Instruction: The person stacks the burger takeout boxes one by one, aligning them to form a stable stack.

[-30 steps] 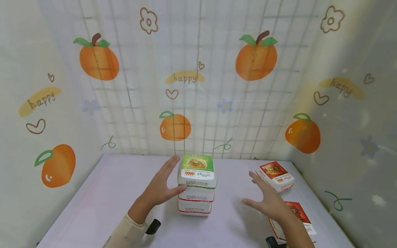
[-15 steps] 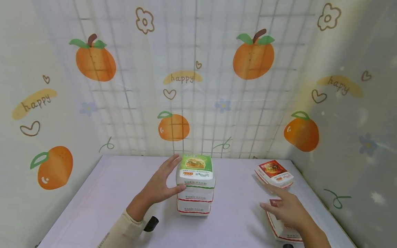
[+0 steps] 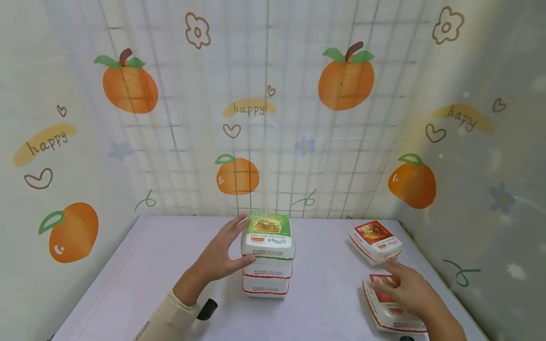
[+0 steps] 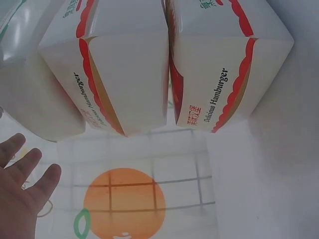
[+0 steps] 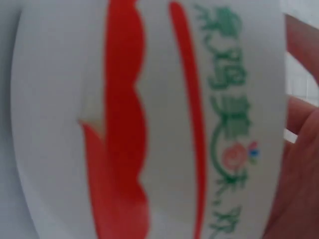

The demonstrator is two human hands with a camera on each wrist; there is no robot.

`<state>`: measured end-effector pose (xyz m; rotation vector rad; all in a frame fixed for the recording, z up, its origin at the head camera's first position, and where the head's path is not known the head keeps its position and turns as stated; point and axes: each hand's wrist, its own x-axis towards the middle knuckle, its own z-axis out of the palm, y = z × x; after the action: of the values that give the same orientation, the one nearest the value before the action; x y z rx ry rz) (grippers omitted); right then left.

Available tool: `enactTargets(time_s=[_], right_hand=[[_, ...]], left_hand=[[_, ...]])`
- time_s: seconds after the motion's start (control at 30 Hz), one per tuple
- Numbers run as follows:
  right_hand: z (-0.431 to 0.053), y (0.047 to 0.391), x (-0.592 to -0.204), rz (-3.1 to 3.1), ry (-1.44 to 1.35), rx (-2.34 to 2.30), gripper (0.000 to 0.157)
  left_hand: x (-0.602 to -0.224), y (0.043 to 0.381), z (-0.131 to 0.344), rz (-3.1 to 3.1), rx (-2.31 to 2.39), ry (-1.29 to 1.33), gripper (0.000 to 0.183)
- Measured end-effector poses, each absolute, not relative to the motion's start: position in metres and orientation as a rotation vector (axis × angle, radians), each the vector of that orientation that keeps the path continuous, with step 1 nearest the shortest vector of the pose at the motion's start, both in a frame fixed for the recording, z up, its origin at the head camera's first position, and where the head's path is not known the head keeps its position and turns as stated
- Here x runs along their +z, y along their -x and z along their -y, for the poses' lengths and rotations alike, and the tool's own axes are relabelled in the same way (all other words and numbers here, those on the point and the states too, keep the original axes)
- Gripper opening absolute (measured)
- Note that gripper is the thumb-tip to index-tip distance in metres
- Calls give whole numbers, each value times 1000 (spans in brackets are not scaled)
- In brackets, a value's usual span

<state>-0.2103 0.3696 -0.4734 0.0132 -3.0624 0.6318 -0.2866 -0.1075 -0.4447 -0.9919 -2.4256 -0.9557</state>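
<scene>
Burger-box stack [image 3: 267, 259]: stood three high on the pale lavender table [image 3: 320, 293], well left of the other two boxes. Topped with a green-lidded box [image 3: 268, 238] showing a burger picture, set upon a middle red-edged box [image 3: 267, 270] and a bottom red-edged box [image 3: 265, 287]. Read "Delicious Hamburger" on the sides of two red-edged boxes in the left wrist view. Left hand [image 3: 219, 255]: reached to the stack's left side, released, with fingers straight and spread and with thumb in front of the green-lidded box; could not tell whether touching. Ran back to a cream sleeve [image 3: 168, 315], with a black piece [image 3: 207, 309] beside the cuff. Right hand [image 3: 407, 288]: lay over the near red-lidded box [image 3: 394, 312], loosely spread rather than clenched, with thumb and fingers apart; could not tell about contact there either. Sat just beyond, angled on the tabletop: a far red-lidded box [image 3: 375, 241]. Hung around behind: a pale curtain [image 3: 183, 94] printed with oranges and the word "happy".
</scene>
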Motion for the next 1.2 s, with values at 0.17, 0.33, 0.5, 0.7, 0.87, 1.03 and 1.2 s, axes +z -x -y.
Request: enactTargets(time_s=[0.17, 0.33, 0.5, 0.7, 0.87, 1.03, 1.2], right_hand=[[-371, 215, -481, 3084, -12, 599, 87], [-371, 221, -486, 3092, 14, 587, 90], [-366, 225, -488, 3069, 43, 610, 85], [-352, 232, -490, 3041, 132, 624, 87], [-339, 236, -493, 2991, 175, 710, 85], [-335, 239, -489, 2981, 138, 901, 80], [-348, 236, -487, 3092, 16, 1118, 93]], left_hand=[[-445, 286, 108, 2429, -962, 991, 83], [-446, 286, 109, 2434, -958, 986, 83], [-446, 285, 109, 2403, -967, 1010, 84], [-447, 284, 108, 2405, -995, 997, 84], [-449, 284, 107, 2415, -1007, 974, 83], [-449, 283, 107, 2431, -1016, 965, 84], [-451, 284, 107, 2430, -1028, 974, 83]])
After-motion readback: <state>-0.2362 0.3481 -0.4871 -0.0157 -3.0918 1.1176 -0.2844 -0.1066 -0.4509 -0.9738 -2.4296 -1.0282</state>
